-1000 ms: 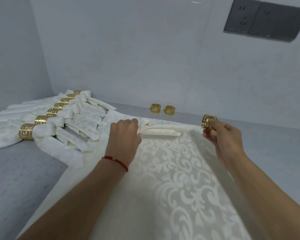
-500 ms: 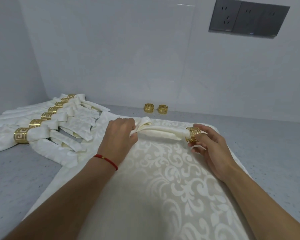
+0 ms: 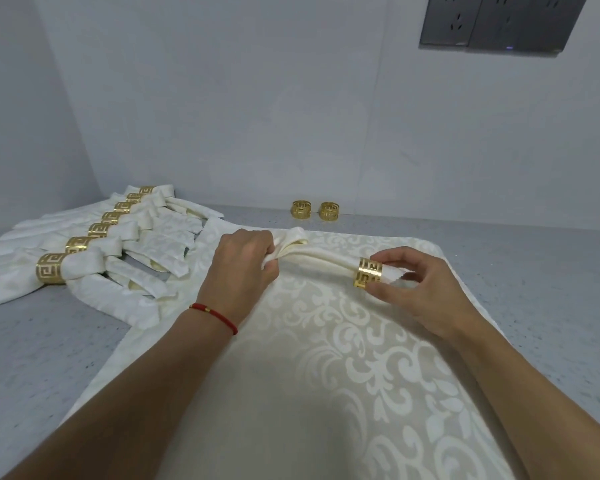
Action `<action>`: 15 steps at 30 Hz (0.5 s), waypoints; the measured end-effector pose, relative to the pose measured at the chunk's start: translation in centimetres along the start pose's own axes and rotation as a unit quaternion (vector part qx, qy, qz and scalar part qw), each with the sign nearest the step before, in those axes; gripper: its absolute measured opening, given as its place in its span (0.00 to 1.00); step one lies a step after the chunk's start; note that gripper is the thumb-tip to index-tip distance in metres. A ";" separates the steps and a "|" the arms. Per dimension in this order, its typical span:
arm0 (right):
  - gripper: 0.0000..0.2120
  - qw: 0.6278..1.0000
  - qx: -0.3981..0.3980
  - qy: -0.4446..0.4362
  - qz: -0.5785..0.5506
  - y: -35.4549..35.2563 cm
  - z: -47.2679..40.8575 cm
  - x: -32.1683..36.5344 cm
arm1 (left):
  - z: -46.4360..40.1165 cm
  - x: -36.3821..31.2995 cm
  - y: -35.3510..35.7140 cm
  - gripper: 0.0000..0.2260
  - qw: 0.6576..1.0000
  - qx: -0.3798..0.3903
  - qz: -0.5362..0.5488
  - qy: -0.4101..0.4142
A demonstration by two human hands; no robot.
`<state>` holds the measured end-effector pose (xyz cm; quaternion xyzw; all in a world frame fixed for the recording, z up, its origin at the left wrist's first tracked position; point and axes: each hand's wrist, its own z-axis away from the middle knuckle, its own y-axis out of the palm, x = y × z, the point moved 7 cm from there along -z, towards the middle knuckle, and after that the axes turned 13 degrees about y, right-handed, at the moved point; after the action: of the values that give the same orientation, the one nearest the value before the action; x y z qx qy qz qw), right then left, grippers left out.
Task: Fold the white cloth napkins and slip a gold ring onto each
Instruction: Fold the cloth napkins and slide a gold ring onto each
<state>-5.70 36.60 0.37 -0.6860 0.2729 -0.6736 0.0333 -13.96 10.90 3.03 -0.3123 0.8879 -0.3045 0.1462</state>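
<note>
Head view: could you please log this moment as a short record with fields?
left hand: left hand grips one end of the rolled white cloth napkin
right hand: right hand pinches the gold cut-out metal ring, already on the napkin near its right end
finished: seven ringed napkins in a row at left
spare: two loose gold rings by the wall
surface: patterned cream cloth

The napkin (image 3: 321, 263) was cream-white; its ring (image 3: 368, 277) was gold with a cut-out key pattern. Beneath it, the cloth (image 3: 343, 341) bore pale scrolling leaves.
</note>
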 end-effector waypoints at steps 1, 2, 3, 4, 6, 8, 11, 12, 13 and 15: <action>0.17 0.999 -0.021 -0.007 0.030 0.0 0.0 0.2 | 0.0 0.1 -0.1 0.11 1.000 -0.001 -0.002 0.002; 0.17 0.997 -0.040 -0.015 0.061 -0.1 0.1 0.5 | -0.1 0.0 -0.1 0.11 1.000 0.001 -0.002 0.006; 0.18 0.994 -0.053 -0.026 0.091 -0.2 0.2 0.8 | -0.1 -0.1 0.0 0.11 1.000 0.004 -0.001 0.015; 0.18 0.991 -0.058 -0.039 0.115 -0.2 0.2 1.0 | -0.1 -0.4 0.1 0.10 1.000 0.008 0.001 0.023; 0.19 0.985 -0.046 -0.050 0.160 -0.1 0.2 1.0 | -0.1 -0.8 0.2 0.10 0.999 0.013 0.005 0.036; 0.20 0.973 -0.040 -0.065 0.219 0.2 0.2 1.2 | -0.1 -1.0 0.2 0.10 0.999 0.010 0.006 0.044; 0.18 0.963 -0.041 -0.103 0.246 0.5 0.5 2.0 | -0.2 -1.2 0.2 0.11 0.999 0.011 -0.001 0.054; 0.18 0.962 -0.044 -0.113 0.246 0.8 0.7 2.4 | -0.3 -1.4 0.2 0.11 0.998 0.013 -0.002 0.061; 0.18 0.960 -0.049 -0.121 0.250 1.0 1.0 2.8 | -0.3 -1.7 0.3 0.11 0.997 0.017 -0.001 0.071; 0.18 0.954 -0.060 -0.138 0.259 1.8 1.5 3.5 | -0.4 -2.6 0.5 0.12 0.995 0.023 0.000 0.098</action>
<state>-5.08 33.11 2.60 -0.6786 0.4735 -0.5236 0.2028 -12.40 13.10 3.24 -0.2774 0.8907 -0.3541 0.0660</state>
